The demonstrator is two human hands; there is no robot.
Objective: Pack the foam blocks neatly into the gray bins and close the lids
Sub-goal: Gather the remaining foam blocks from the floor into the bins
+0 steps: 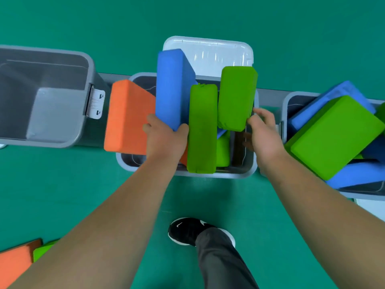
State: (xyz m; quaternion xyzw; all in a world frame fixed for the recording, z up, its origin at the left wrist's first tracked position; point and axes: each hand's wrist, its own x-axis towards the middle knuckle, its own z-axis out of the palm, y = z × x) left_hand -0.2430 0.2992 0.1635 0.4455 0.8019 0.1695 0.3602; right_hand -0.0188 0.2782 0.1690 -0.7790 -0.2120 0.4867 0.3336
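The middle gray bin [239, 174] stands open, its pale lid [208, 53] tipped back behind it. Foam blocks stand on end inside it: an orange block [127, 115] leaning out over the left rim, a tall blue block [170, 86], a long green block [202, 128] and a shorter green block [235, 97]. My left hand [164, 138] grips the lower end of the blue block. My right hand [264, 134] holds the shorter green block at its lower right corner. More green and blue foam lies deeper in the bin, mostly hidden.
An empty gray bin [41, 97] with a white latch stands at the left. At the right, another gray bin [291, 105] overflows with green and blue blocks. Orange and green blocks [18, 259] lie on the green floor at the bottom left. My shoe [187, 230] is below the middle bin.
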